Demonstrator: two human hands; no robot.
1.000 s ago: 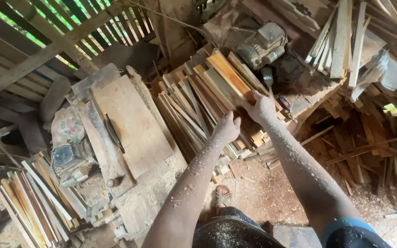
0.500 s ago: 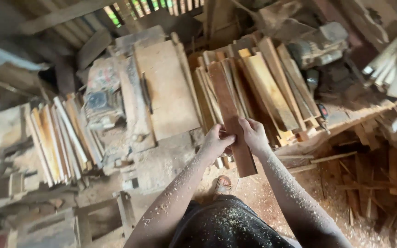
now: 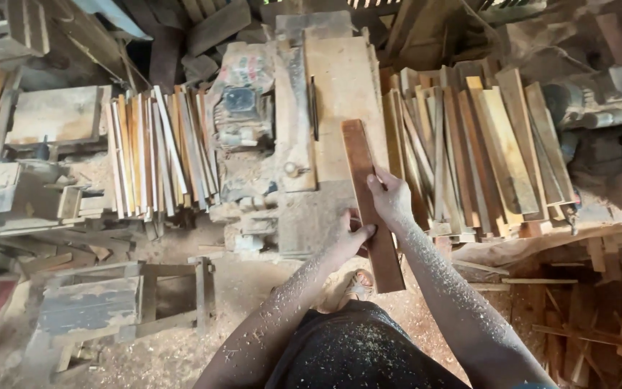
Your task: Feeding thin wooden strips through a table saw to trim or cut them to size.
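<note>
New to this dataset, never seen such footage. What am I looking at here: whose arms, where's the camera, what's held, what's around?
One view only: a camera on a person's head, looking down at their own arms, which are dusted with sawdust. Both hands grip one reddish-brown wooden plank: the left hand near its lower end, the right hand higher up. The plank lies lengthwise over a dusty woodworking machine table. To the right is a stack of cut planks, to the left another pile of thin slats. A small wooden stool stands on the sawdust-covered floor.
</note>
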